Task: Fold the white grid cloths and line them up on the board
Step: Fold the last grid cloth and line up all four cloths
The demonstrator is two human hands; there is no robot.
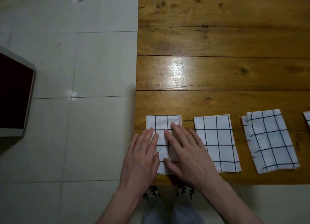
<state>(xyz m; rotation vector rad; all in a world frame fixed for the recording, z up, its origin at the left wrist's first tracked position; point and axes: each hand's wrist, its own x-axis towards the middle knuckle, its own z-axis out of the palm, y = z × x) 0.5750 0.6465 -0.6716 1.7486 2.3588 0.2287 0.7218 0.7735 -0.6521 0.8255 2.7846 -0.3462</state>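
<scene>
- Pressing flat on the leftmost cloth (163, 136), both hands lie palm down with fingers spread; neither grasps anything, they only bear on it.
- Under the palms sits a folded grid cloth at the near left corner of the board (218, 39).
- Left hand (142, 158) covers the cloth's left edge and overhangs the board's side; right hand (186, 155) covers its right half, fingers angled up and left.
- Just right of the right hand lies a second cloth (218, 143); beyond it a third (270, 140), slightly skewed, and a sliver of a fourth (307, 119) at the frame edge.
- Fabric looks thin, soft and light, likely to spring open; best pinched at a folded edge or corner.
- Forearms reach in from below, wrists low.
</scene>
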